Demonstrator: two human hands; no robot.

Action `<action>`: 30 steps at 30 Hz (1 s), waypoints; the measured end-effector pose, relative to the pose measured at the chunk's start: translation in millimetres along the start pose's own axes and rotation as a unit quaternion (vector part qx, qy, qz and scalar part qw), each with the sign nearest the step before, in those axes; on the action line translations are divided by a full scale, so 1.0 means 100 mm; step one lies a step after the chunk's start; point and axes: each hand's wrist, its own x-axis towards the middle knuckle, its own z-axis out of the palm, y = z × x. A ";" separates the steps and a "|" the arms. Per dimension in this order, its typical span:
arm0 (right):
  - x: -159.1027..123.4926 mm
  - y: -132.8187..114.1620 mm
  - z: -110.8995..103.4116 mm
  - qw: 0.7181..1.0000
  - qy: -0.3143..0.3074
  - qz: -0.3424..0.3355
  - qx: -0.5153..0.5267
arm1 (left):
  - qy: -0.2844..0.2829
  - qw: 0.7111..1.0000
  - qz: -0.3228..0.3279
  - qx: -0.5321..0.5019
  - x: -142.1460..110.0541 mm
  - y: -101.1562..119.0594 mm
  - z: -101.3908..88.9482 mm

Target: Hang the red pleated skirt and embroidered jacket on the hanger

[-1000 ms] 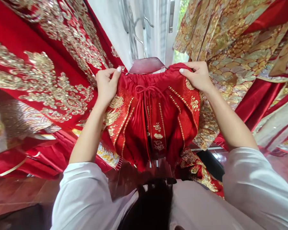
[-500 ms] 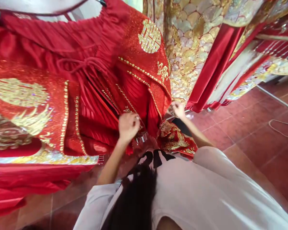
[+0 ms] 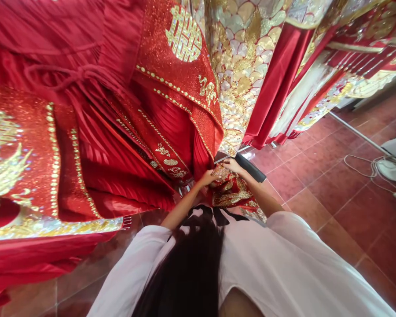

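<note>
In the head view, a bundled red and gold brocade cloth lies close to my body. My left hand grips its left upper edge, fingers closed. My right hand holds the cloth's top edge just to the right, the two hands nearly touching. In front hangs a red pleated costume skirt with a tied cord bow. Its sequinned orange-red panels carry gold emblems and beaded trim. Part of the brocade is hidden by my hands and right forearm.
A gold scale-patterned garment hangs behind, beside red satin drapes. Near my right forearm is a black padded bar. A metal rail and a coiled cable lie over the red tiled floor.
My hands have come together onto the brocade: the left moved right from in front of the skirt, the right moved slightly left and down. The view has shifted right.
</note>
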 end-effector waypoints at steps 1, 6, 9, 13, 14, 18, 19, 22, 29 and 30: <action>-0.03 -0.05 -0.09 0.999 -0.024 -0.013 -0.020 | -0.013 1.000 0.010 -0.004 -0.07 0.07 -0.02; -0.05 -0.59 -0.40 0.977 -0.142 -0.107 -0.119 | -0.069 0.995 0.068 0.011 -0.64 0.68 -0.28; -0.02 -1.14 -0.34 0.919 -0.191 -0.272 -0.215 | -0.076 0.982 0.149 0.085 -1.09 1.18 -0.49; -0.01 -1.98 -0.25 0.846 -0.281 -0.372 -0.259 | -0.044 0.953 0.276 0.113 -1.75 1.60 -0.79; -0.02 -2.20 -0.29 0.844 -0.284 -0.374 -0.259 | -0.011 0.955 0.284 0.090 -1.92 1.62 -0.86; -0.16 -3.03 -0.62 0.842 -0.109 -0.486 -0.206 | 0.260 0.924 0.278 -0.025 -2.52 1.47 -1.07; -0.23 -3.21 -0.68 0.835 -0.070 -0.510 -0.195 | 0.305 0.912 0.270 -0.048 -2.62 1.41 -1.09; -0.45 -3.67 -0.65 0.813 0.009 -0.541 -0.214 | 0.372 0.893 0.244 -0.068 -2.77 1.33 -1.07; -0.73 -4.41 0.05 0.731 0.120 -0.599 -0.303 | 0.417 0.891 0.177 -0.020 -2.72 1.43 -0.93; -0.67 -4.53 0.12 0.724 0.127 -0.602 -0.314 | 0.438 0.882 0.170 -0.031 -2.77 1.43 -0.95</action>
